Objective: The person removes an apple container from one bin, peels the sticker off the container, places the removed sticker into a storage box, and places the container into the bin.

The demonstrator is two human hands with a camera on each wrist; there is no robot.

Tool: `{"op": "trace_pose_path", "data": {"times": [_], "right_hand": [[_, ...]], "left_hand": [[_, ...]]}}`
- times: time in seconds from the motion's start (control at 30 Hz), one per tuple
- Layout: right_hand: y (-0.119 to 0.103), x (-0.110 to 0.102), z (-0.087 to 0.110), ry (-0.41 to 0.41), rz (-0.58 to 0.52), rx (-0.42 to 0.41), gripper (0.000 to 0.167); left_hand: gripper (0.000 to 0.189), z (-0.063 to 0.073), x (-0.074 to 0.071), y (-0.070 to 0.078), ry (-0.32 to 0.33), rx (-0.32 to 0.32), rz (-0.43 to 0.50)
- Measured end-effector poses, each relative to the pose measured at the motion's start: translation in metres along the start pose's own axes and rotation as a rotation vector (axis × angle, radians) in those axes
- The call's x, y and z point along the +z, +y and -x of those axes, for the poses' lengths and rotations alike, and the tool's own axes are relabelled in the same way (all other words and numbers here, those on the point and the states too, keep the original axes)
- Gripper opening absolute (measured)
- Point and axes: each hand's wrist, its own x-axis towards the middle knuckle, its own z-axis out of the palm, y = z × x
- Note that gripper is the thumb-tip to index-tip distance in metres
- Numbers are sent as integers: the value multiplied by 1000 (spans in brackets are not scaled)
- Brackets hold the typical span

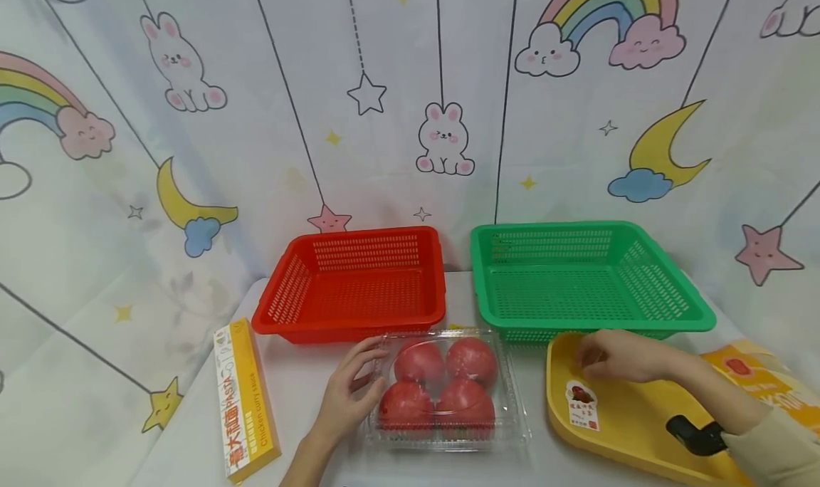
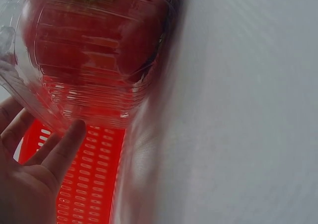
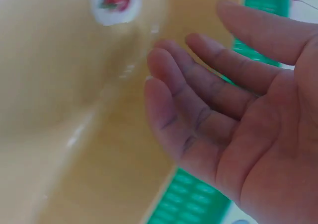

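Note:
Several red tomatoes (image 1: 470, 362) sit in a clear plastic box (image 1: 512, 394) at the front middle of the table. Alongside the box's left edge is my left hand (image 1: 349, 394), fingers spread and relaxed, fingertips right at the plastic. In the left wrist view, the thumb and fingers (image 2: 64, 147) lie by the ribbed end of the box. My right hand (image 1: 624, 357) is over the far end of a yellow tray (image 1: 631, 416), its fingers loosely bent and nothing in the palm. A white sticker (image 1: 582, 405) with a red picture lies inside the tray.
Behind the box stand a red basket (image 1: 349, 327) and, to its right, a green basket (image 1: 596, 323). A yellow and white pasta box (image 1: 246, 401) lies at left. An orange-yellow packet (image 1: 762, 376) lies right of the tray. A patterned curtain (image 1: 384, 152) hangs behind the table.

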Motion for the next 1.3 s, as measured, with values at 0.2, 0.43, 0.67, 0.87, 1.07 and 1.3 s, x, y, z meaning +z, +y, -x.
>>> {"op": "trace_pose_path", "data": {"times": [0.2,0.43,0.67,0.87,1.07,1.3], "right_hand": [[-29,-5,-1,59,-113,-21,32],[-58,11,-15,78,-356,-15,51],[-73,35,-29,111,-468,37,68],[-81,54,-42,140,-483,170,81],[-86,66,-48,126,-523,288,84],[-91,76,-52,129,-724,340,68]], "left_hand": [[38,1,0,-1,5,2,-8],[38,2,0,-1,22,9,-1],[43,6,-5,1,33,-69,18],[49,9,-7,2,6,-133,53],[53,14,-9,0,-50,-215,78],[55,19,-12,1,-105,-311,110]]}}
